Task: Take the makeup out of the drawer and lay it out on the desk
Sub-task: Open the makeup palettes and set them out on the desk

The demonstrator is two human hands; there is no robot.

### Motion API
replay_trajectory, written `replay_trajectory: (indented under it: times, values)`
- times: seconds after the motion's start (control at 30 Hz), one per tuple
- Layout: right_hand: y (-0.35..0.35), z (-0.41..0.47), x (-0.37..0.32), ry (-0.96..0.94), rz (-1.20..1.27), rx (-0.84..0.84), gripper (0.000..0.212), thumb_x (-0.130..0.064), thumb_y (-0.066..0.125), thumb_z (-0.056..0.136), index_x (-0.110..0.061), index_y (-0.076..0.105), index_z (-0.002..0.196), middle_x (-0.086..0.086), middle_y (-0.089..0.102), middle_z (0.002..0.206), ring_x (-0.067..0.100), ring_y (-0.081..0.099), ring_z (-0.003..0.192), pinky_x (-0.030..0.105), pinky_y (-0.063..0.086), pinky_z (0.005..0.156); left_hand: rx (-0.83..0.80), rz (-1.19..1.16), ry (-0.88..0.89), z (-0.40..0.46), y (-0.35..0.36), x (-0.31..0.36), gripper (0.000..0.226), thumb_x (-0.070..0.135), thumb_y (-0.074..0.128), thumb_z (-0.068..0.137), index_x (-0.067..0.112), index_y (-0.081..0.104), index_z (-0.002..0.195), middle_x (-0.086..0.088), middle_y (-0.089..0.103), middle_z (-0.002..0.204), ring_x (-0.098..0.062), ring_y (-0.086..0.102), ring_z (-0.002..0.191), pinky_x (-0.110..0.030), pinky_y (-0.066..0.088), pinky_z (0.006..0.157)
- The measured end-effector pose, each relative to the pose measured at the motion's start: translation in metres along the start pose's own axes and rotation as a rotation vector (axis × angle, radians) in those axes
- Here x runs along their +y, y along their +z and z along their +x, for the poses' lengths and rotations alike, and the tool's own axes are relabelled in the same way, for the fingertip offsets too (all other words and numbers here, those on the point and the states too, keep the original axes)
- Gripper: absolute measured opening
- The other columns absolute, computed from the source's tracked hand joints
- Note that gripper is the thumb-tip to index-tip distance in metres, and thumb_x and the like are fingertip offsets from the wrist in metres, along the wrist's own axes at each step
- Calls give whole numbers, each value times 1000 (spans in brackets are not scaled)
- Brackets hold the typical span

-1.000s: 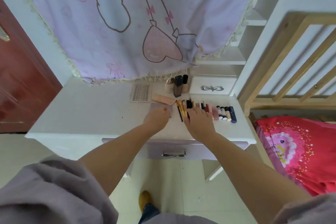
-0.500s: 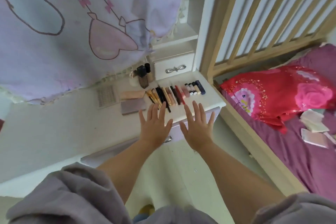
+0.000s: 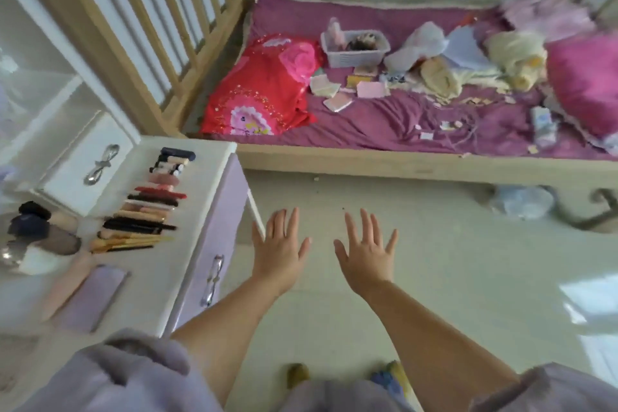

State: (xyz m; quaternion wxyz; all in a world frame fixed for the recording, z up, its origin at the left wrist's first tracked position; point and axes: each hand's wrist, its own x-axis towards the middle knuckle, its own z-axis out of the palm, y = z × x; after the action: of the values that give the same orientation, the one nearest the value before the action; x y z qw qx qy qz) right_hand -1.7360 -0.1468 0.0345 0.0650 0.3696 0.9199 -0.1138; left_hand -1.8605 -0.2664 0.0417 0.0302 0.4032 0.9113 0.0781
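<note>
The white desk (image 3: 187,244) stands at the left. A row of makeup (image 3: 147,204) lies on it: brushes, pencils, lipsticks and small tubes side by side. A flat lilac palette (image 3: 90,298) and a pink case (image 3: 67,284) lie nearer to me. Dark bottles (image 3: 30,221) stand at the desk's back. The lilac drawer (image 3: 214,244) under the desk top is closed. My left hand (image 3: 279,251) and my right hand (image 3: 366,254) are held out over the floor to the right of the desk, both empty with fingers spread.
A small white drawer box (image 3: 87,164) with a bow handle sits at the desk's back. A wooden-framed bed (image 3: 401,164) with a purple sheet, a red pillow (image 3: 264,90), a basket (image 3: 354,47) and scattered items fills the far side. Pale tiled floor (image 3: 451,278) lies between.
My view has swung right from the desk to the bed. Both hands left the makeup row, opened, and now hover over the floor beside the desk.
</note>
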Motion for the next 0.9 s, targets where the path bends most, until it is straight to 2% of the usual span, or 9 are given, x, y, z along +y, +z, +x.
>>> replay_trajectory:
  times: [0.1,0.23,0.4,0.67,0.9]
  values:
    - [0,-45,54,229,60,16,61,-55,8,95,-32,-6,150,0,-10,159,20,-12,146,60,-9,112,-128,35,205,-5,14,58,64,49,23,96,20,1,150,-5,15,155,-18,10,143,-55,-2,112]
    - [8,-126,120,520,160,57,60,-54,9,96,-32,-5,150,0,-10,159,19,-13,146,59,-8,113,-205,16,473,-35,26,139,62,48,19,97,22,1,150,-2,12,155,-17,7,143,-55,-6,112]
    - [31,-257,187,844,252,112,60,-56,11,95,-34,-3,150,-3,-9,159,17,-12,146,57,-8,113,-280,37,727,-109,44,236,61,48,19,97,22,0,149,-2,11,154,-17,6,142,-54,-8,111]
    - [79,-480,255,1131,279,116,60,-55,14,96,-33,-3,150,-1,-7,160,19,-7,146,57,-6,112,-360,69,1052,-301,78,360,62,48,21,97,22,2,149,-2,9,155,-17,5,142,-55,-8,111]
    - [106,-622,263,1367,361,156,59,-52,19,97,-31,3,150,1,-3,159,19,-6,146,58,-4,112,-470,105,1266,-446,90,425,61,47,21,97,23,0,149,-1,8,156,-18,5,143,-55,-10,111]
